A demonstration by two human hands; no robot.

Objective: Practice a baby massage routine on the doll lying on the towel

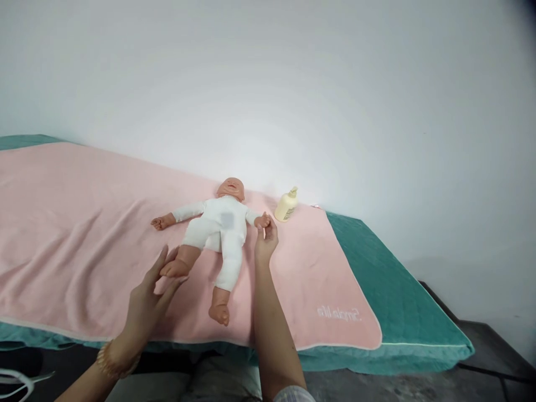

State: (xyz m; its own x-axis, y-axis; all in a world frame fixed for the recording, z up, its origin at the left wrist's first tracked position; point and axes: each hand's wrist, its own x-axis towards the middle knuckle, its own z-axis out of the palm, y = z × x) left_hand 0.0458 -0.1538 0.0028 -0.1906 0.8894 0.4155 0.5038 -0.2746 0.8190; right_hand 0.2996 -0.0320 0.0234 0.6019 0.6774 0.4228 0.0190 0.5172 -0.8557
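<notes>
A baby doll (233,254) with a white cloth body lies on its back on a pink blanket (301,290), head toward the wall. My left hand (153,290) is around the doll's foot on the left side, fingers behind it and thumb in front, loosely closed. Between the thumb and fingers of my right hand (267,239) is the doll's small hand on the right side, partly covered by my fingertips. The doll's other arm stretches out to the left, and its other leg lies toward me.
A cream pump bottle (286,207) stands on the blanket, just right of the doll's held hand. Under the blanket is a green padded mattress (393,296), its front edge near me. A white wall (268,84) rises behind. White cables (19,379) show at the lower left.
</notes>
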